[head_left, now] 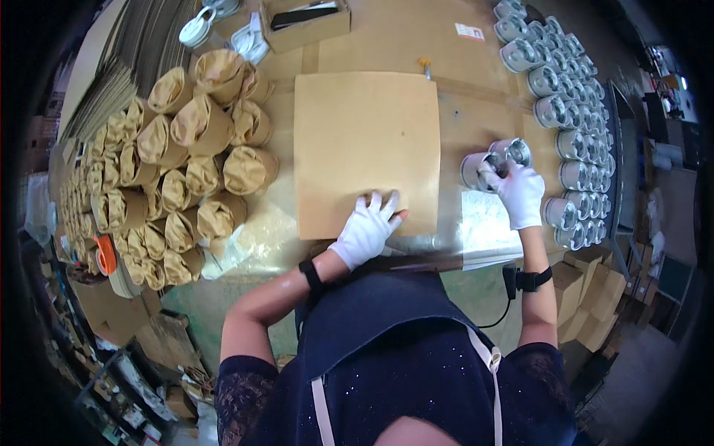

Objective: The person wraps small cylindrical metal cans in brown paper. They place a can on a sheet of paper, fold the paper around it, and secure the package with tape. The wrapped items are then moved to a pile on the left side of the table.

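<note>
A stack or sheet of brown kraft paper [364, 141] lies flat on the table before me. My left hand [367, 232], in a white glove, rests on its near edge with the fingers spread. To the right of the paper stand two round cans [476, 172] with pale sides and silvery tops, close together. My right hand [517, 195], gloved in white too, reaches over them; its thumb and fingers are closed on the rim of the nearer can. The fingers partly hide where the two cans meet.
Many paper-wrapped cylinders [201, 126] with crumpled tops crowd the left side. Rows of similar cans [573, 149] line the right edge. Flat brown sheets [134, 52], a cardboard box [309, 28] and a lidded clear jar [197, 31] sit at the far left. An orange-handled tool [106, 254] lies near left.
</note>
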`<move>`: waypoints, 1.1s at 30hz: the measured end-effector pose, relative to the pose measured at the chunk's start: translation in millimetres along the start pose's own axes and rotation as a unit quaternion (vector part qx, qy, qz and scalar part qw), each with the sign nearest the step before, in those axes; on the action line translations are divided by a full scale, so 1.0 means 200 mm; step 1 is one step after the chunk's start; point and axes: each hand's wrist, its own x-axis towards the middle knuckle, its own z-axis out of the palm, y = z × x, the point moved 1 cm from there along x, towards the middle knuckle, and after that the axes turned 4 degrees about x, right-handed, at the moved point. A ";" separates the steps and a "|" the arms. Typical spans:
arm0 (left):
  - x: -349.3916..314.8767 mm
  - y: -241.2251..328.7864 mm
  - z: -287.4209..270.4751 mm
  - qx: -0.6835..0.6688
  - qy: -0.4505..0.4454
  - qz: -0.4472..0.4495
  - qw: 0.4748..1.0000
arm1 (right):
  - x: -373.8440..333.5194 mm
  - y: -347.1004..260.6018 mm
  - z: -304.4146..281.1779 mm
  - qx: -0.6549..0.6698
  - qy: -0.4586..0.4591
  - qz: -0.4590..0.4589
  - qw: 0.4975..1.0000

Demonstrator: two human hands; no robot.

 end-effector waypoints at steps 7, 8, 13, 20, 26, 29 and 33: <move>0.00 0.11 0.02 -0.060 -0.009 -0.010 0.998 | 0.10 0.00 0.24 0.231 -0.158 -0.011 0.960; -0.01 0.11 0.01 -0.069 -0.008 -0.011 0.998 | 0.09 -0.06 0.20 0.351 -0.187 -0.002 0.917; -0.18 -0.01 0.07 -0.105 0.121 0.021 0.987 | 0.04 -0.54 0.06 0.646 -0.345 0.010 0.681; -0.14 -0.21 -0.25 -0.128 0.290 -0.093 0.944 | 0.05 -0.86 0.05 0.558 -0.382 0.055 0.734; 0.38 -0.68 -0.23 -0.114 0.180 -0.202 0.956 | 0.25 -0.86 -0.22 0.118 0.200 -0.321 0.918; 0.54 -0.90 -0.22 -0.095 0.174 -0.217 0.956 | 0.40 -0.93 0.07 0.138 0.164 -0.388 0.896; 0.33 -0.68 -0.24 -0.020 0.215 0.000 0.976 | 0.48 -0.80 0.03 0.278 -0.186 -0.358 0.872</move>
